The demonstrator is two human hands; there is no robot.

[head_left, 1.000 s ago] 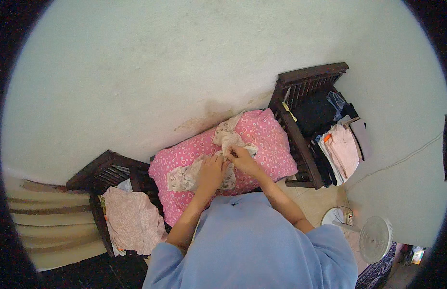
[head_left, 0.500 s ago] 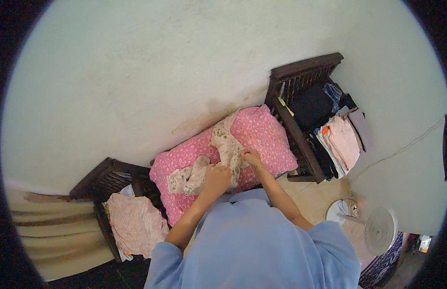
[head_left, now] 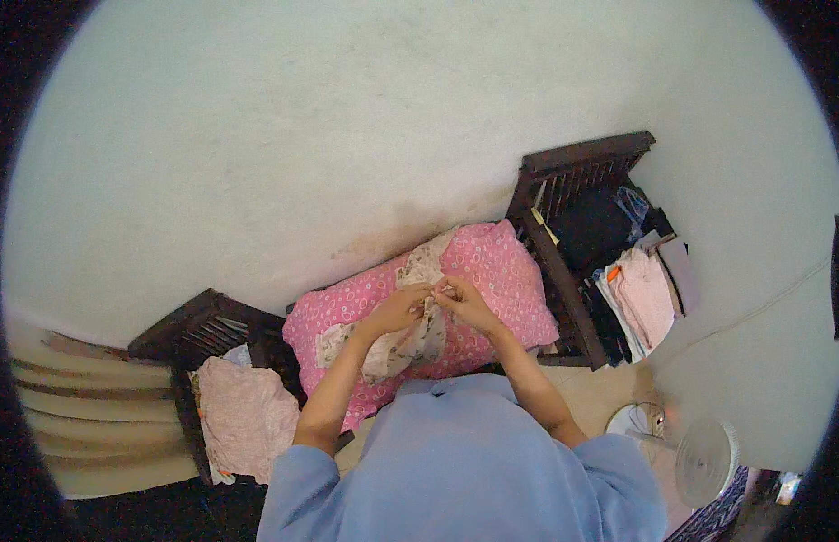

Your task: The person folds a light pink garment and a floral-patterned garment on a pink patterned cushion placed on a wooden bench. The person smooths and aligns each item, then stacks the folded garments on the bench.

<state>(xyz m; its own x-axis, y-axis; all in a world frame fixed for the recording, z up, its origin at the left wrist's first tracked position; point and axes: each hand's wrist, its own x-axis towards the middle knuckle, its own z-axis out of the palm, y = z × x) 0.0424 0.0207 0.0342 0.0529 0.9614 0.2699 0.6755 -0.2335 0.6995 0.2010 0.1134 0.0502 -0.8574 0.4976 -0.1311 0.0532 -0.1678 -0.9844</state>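
A cream floral garment (head_left: 389, 361) lies bunched across a pink patterned cushion (head_left: 502, 275). My left hand (head_left: 398, 310) and my right hand (head_left: 468, 305) meet above it near the cushion's middle, their fingertips almost touching. Both hands are closed in a pinch on the garment's cloth, part of which hangs below them toward my body. One end of it spreads left over the cushion, and another part runs to the far edge by the wall. My fingers hide the exact spot being held.
Dark wooden furniture flanks the cushion. On the left piece (head_left: 202, 330) lies a pale pink cloth (head_left: 248, 417); the right piece (head_left: 577, 152) carries dark clothes (head_left: 589, 226) and folded pink cloth (head_left: 642, 294). A pale fan (head_left: 707, 461) stands at lower right. The wall rises behind.
My hands have come closer together and moved farther from my body, with the left sliding away from the near edge. The garment's middle is now drawn up between them. The view has shifted slightly.
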